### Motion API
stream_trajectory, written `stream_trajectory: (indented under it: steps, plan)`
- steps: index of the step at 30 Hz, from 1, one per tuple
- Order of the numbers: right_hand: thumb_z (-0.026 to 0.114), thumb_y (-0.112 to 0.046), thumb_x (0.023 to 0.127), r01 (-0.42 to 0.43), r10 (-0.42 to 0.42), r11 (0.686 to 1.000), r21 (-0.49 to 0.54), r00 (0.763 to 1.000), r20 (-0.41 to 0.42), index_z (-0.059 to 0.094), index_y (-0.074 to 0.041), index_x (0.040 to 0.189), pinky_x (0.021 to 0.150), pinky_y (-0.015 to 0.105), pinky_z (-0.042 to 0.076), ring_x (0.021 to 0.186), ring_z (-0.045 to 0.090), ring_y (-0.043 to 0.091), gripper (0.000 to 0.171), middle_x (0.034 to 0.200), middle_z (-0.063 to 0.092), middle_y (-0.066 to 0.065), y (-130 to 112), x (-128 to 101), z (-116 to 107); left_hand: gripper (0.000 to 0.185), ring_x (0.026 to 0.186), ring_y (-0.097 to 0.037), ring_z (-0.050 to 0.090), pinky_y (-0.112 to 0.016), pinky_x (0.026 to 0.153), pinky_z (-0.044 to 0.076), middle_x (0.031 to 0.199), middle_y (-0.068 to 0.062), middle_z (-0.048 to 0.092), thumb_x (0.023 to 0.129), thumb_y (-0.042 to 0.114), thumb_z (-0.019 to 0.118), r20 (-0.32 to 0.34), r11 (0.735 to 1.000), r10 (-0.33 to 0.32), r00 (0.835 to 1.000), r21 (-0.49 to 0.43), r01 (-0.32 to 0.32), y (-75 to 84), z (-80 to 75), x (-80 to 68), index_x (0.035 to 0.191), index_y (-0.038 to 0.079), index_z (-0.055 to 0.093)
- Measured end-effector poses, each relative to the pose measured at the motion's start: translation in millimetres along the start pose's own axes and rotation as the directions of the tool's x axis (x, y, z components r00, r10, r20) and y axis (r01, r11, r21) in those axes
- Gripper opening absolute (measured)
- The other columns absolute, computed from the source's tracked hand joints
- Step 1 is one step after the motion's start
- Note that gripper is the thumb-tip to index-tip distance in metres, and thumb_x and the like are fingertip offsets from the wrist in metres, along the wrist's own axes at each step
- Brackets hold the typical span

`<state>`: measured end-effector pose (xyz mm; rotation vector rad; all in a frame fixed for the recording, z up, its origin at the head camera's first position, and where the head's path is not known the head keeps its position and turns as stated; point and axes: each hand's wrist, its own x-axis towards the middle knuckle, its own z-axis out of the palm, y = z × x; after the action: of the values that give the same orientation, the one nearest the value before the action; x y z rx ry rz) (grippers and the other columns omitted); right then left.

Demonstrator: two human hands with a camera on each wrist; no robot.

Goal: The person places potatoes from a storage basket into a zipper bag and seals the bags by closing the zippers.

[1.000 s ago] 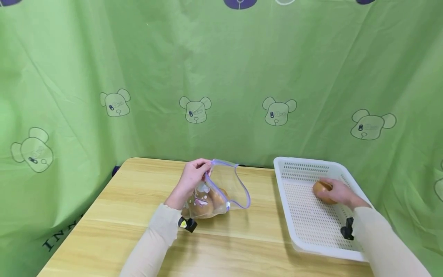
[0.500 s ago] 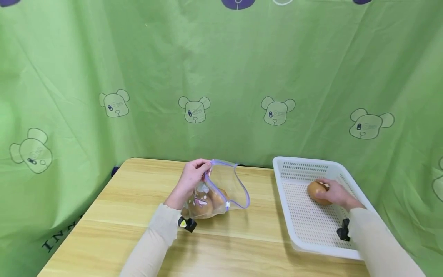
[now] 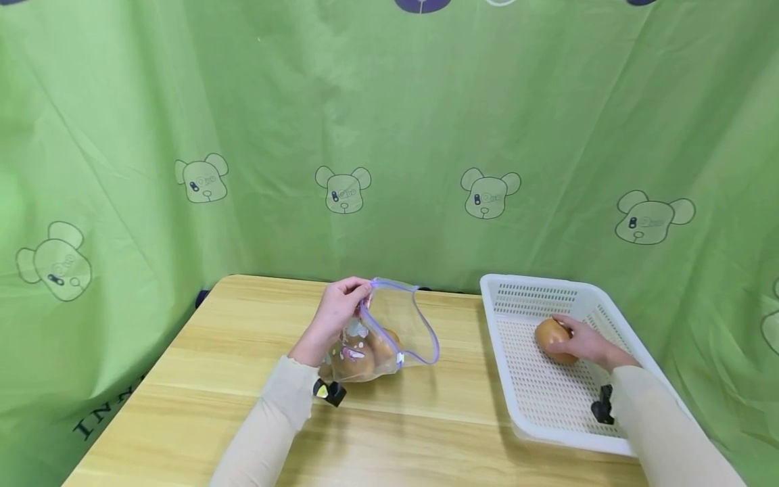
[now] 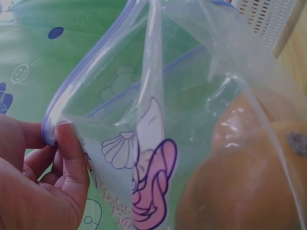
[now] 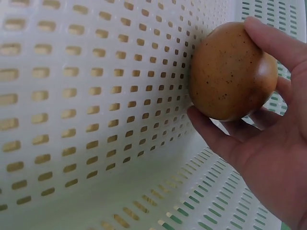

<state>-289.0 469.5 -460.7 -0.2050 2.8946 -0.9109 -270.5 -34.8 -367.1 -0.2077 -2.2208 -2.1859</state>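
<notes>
The right hand (image 3: 583, 343) curls round a brown ball (image 3: 550, 339) in the white basket (image 3: 550, 399), and the bag (image 3: 389, 335) lies off to its left, its mouth pinched up by the left hand (image 3: 336, 312).

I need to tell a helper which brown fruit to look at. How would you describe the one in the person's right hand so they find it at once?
Start at the white perforated basket on the right of the wooden table. Inside it, the right hand grips one round brown fruit. It alone lies outside the clear zip bag.
</notes>
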Motion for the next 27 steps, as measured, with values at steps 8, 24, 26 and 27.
stream_trajectory:
  steps: [8, 24, 26, 27]
  plan:
    - [0.076, -0.029, 0.077, -0.016, 0.018, 1.000, -0.022, 0.998, 0.061, 0.031, 0.017, 0.134, 0.078, 0.038, 0.046, 0.096, 0.055, 0.034, 0.086, 0.113, 0.054, 0.030, -4.0, -1.4, -0.4, 0.016, 0.057, -0.010, 0.047, -0.020, 0.052, 0.040, 0.070, -0.004, 0.058, 0.093, 0.011, 0.058, 0.000, 1.000, -0.003, 1.000, 0.006, 0.003, 1.6, 0.0, -0.8, 0.099, -0.001, 0.068]
    - [0.076, -0.024, 0.078, 0.095, -0.097, 0.994, 0.052, 0.995, 0.027, 0.032, 0.013, 0.137, 0.075, 0.037, 0.046, 0.093, 0.053, 0.029, 0.082, 0.113, 0.053, 0.024, -29.3, -3.3, -10.2, 0.016, 0.057, -0.010, 0.048, -0.020, 0.051, 0.041, 0.070, -0.004, 0.059, 0.092, 0.009, 0.059, 0.002, 1.000, 0.022, 1.000, -0.013, -0.022, -2.2, 0.3, 0.2, 0.099, -0.003, 0.068]
    - [0.076, -0.024, 0.078, 0.121, -0.122, 0.991, 0.052, 0.992, 0.020, 0.032, 0.011, 0.139, 0.075, 0.037, 0.046, 0.094, 0.054, 0.029, 0.082, 0.114, 0.053, 0.024, -36.5, -3.4, -11.8, 0.016, 0.057, -0.010, 0.048, -0.020, 0.051, 0.041, 0.070, -0.003, 0.059, 0.093, 0.009, 0.059, 0.003, 1.000, 0.019, 1.000, -0.013, -0.019, -2.2, 0.2, -0.4, 0.099, -0.002, 0.068]
    - [0.075, -0.024, 0.079, 0.131, -0.133, 0.990, 0.059, 0.991, 0.020, 0.031, 0.010, 0.139, 0.075, 0.037, 0.047, 0.094, 0.054, 0.029, 0.082, 0.114, 0.053, 0.025, -40.2, -3.6, -12.7, 0.016, 0.057, -0.010, 0.048, -0.020, 0.051, 0.041, 0.070, -0.003, 0.059, 0.093, 0.009, 0.059, 0.004, 1.000, 0.020, 1.000, -0.013, -0.020, -2.3, 0.1, -0.7, 0.099, -0.003, 0.068]
